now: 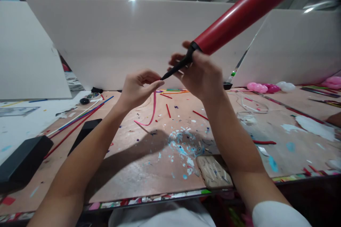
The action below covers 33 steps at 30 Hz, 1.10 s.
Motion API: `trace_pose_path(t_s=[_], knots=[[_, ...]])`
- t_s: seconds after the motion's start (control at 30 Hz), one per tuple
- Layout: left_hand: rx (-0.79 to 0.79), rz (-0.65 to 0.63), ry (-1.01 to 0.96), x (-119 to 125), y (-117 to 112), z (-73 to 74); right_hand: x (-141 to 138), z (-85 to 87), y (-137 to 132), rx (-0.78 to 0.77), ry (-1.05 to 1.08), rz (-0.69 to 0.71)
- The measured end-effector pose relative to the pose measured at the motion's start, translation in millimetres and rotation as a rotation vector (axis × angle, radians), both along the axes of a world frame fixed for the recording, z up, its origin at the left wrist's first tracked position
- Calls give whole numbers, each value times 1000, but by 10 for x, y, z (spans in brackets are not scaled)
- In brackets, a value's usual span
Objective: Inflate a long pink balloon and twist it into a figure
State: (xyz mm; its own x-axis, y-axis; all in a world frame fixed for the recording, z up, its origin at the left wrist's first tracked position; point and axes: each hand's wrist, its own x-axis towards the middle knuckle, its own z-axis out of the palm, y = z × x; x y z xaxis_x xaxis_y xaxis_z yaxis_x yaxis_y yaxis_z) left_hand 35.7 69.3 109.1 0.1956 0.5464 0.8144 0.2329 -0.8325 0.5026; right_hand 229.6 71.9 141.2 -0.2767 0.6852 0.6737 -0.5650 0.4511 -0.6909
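My right hand is wrapped round the black neck of a red balloon pump, which tilts up to the right. The pump's tapered black nozzle points down to the left. At the nozzle's tip, my left hand is closed, thumb and fingers pinching the end of a long uninflated pink balloon. The balloon hangs below that hand and curves left towards the table. Whether its mouth is over the nozzle tip is hidden by my fingers.
The wooden table carries blue flakes and balloon scraps. A phone lies near the front edge, with a black block at left. Long uninflated balloons lie beyond it. White panels stand behind; inflated pink balloons rest at right.
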Motion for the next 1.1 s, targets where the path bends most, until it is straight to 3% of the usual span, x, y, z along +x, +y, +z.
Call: trace_pose_path(t_s=[0.07, 0.13, 0.27, 0.5, 0.63, 0.83, 0.97, 1.1], knots=[[-35, -12, -19, -22, 23, 3, -23, -40, -25, 69, -217, 27], [-40, 15, -17, -35, 36, 5, -49, -78, -16, 147, -355, -75], [42, 111, 50, -41, 39, 9, -100, -111, 11, 216, -424, -296], [357, 324, 89, -124, 32, 72, -203, -165, 47, 168, -379, -158], [454, 409, 25, -149, 16, 90, -234, -221, 81, 280, -386, -239], [422, 437, 36, -76, -101, 104, -229, -280, 74, 526, -392, -470], [352, 442, -18, -38, -168, 124, -263, -278, 27, 710, -315, -546], [304, 446, -40, -25, -196, 123, -317, -280, -45, 761, -296, -646]])
